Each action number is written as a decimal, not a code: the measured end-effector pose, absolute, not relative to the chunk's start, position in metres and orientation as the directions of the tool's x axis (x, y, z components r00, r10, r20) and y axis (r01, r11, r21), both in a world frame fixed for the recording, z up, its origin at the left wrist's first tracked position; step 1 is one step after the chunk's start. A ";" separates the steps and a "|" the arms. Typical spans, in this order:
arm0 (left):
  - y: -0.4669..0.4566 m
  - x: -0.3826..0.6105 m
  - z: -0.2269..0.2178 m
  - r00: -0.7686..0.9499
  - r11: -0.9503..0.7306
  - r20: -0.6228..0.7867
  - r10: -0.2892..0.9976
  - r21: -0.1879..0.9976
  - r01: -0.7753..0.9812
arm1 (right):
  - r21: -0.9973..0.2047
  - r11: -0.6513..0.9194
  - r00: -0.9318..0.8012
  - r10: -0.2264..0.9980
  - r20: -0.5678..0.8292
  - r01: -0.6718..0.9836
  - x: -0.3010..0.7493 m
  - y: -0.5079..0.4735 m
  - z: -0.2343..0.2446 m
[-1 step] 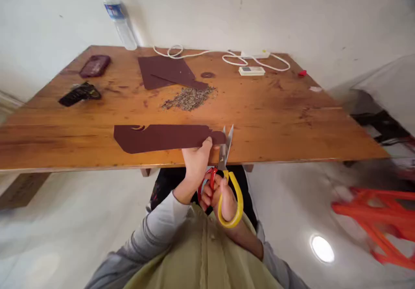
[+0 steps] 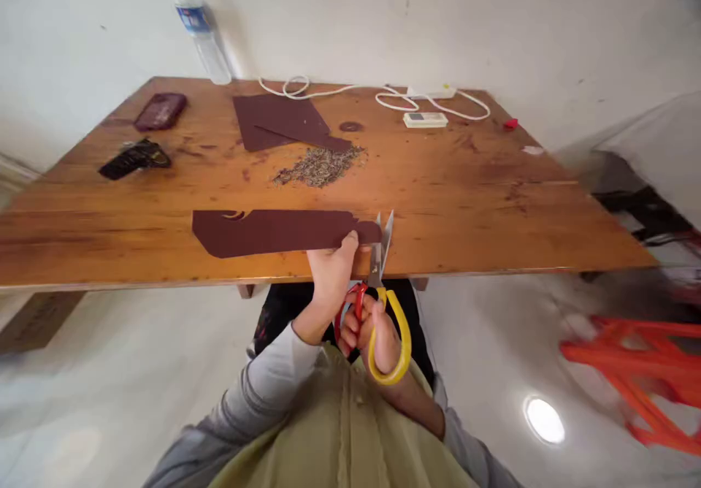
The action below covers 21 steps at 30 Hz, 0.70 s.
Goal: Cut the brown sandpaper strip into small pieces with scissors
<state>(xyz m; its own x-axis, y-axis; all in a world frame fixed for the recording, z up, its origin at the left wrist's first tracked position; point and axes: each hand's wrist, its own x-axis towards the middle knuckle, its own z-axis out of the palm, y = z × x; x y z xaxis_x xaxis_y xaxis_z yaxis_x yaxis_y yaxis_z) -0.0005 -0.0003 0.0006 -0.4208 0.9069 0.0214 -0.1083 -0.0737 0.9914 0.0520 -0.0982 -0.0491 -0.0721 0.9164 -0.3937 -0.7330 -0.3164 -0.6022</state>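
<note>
A long strip of dark maroon card (image 2: 274,232) is held over the table's front edge by my left hand (image 2: 333,269), whose thumb presses on top near the rounded right end. The strip has a curved notch in its far edge on the left. My right hand (image 2: 377,334) grips a pair of scissors (image 2: 375,272) with one red and one yellow handle loop. Their blades point away from me, slightly parted, at the card's right end. Whether the blades touch the card I cannot tell.
On the wooden table (image 2: 465,203) lie a pile of small scraps (image 2: 320,166), a maroon sheet (image 2: 279,119), a maroon case-like object (image 2: 161,112) and a black crumpled item (image 2: 135,159). A plastic bottle (image 2: 205,42), white cord (image 2: 334,90) and white remote-like device (image 2: 425,120) are farther back. An orange stool (image 2: 629,356) stands right.
</note>
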 end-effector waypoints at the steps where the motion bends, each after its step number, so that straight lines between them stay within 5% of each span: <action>1: 0.000 -0.001 0.001 -0.418 -0.079 0.031 0.908 0.992 -0.099 | -0.603 -0.319 -0.068 0.913 -0.402 -0.731 0.052 -0.099 -0.049; 21: 0.010 -0.004 -0.014 -0.348 -0.149 0.044 0.937 0.949 -0.279 | -0.688 -0.318 -0.122 0.940 -0.319 -0.652 0.063 -0.112 -0.058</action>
